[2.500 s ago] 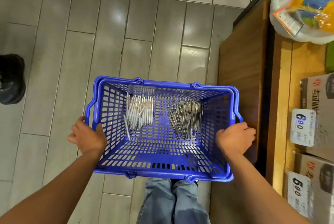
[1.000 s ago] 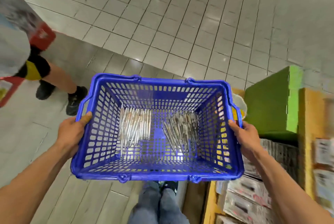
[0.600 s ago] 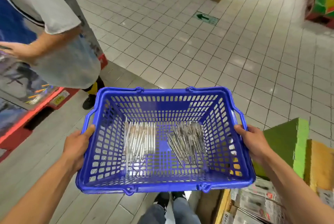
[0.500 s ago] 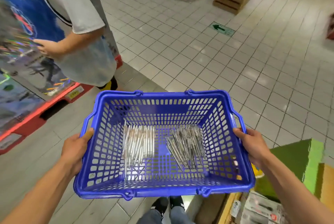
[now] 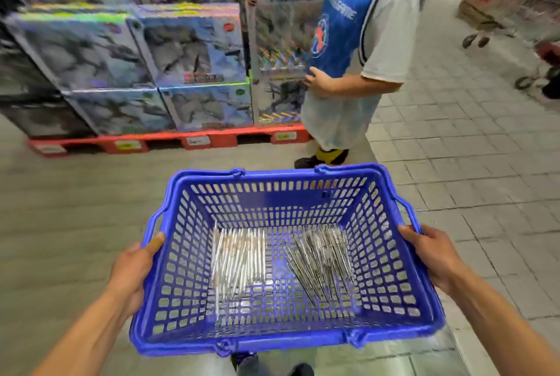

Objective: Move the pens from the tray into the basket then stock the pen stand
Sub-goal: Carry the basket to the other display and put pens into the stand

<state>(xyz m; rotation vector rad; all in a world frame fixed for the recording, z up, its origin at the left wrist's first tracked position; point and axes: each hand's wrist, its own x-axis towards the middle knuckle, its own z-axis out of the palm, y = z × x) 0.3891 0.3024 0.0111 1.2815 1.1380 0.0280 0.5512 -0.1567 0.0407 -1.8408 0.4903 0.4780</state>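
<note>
Blue basket (image 5: pixel 272 193), pens (image 5: pixel 281 257) between gripping hands

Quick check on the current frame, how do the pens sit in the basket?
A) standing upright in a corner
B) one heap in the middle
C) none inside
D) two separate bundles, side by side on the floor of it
D: the blue basket holds a paler left bundle and a darker right bundle lying flat, with bare mesh between them.

No legible text: vest (image 5: pixel 342 20) lettering, pallet (image 5: pixel 169 140) price tags, box prints all blurred.
</note>
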